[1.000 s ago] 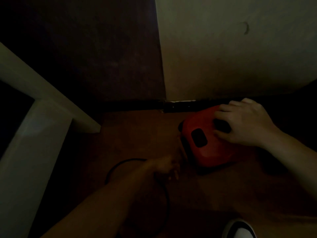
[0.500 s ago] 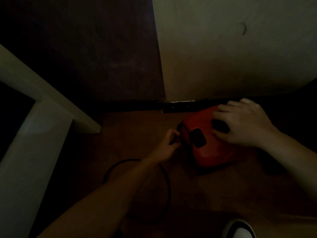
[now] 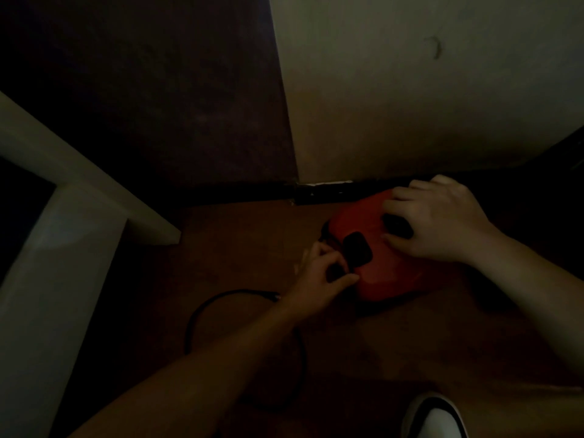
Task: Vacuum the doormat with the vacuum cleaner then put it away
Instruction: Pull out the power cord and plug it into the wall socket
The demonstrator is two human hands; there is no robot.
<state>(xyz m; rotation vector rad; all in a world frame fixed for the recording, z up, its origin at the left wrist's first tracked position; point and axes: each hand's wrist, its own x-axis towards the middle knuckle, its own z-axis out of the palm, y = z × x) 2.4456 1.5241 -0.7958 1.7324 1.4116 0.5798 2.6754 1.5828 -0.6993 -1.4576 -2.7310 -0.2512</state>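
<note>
My right hand (image 3: 442, 219) gripped the vacuum (image 3: 388, 279) on top; my left hand (image 3: 319, 276) pinched the cord (image 3: 240, 291) at its side. Lighting poor.

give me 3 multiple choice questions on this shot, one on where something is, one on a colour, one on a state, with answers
1. Where does the black cord lie?
A) looped on the floor, passing under the left forearm
B) on a shelf
C) hung on a hook

2. What colour is the body of the vacuum cleaner?
A) blue
B) red
C) white

3. What is the right hand doing?
A) hanging free
B) holding a shoe
C) holding the top of the vacuum cleaner

Answers:
1 A, the loop shows on the floor on both sides of the forearm.
2 B, the shell is red with black parts.
3 C, its fingers and thumb curl round the black part on top.
</note>
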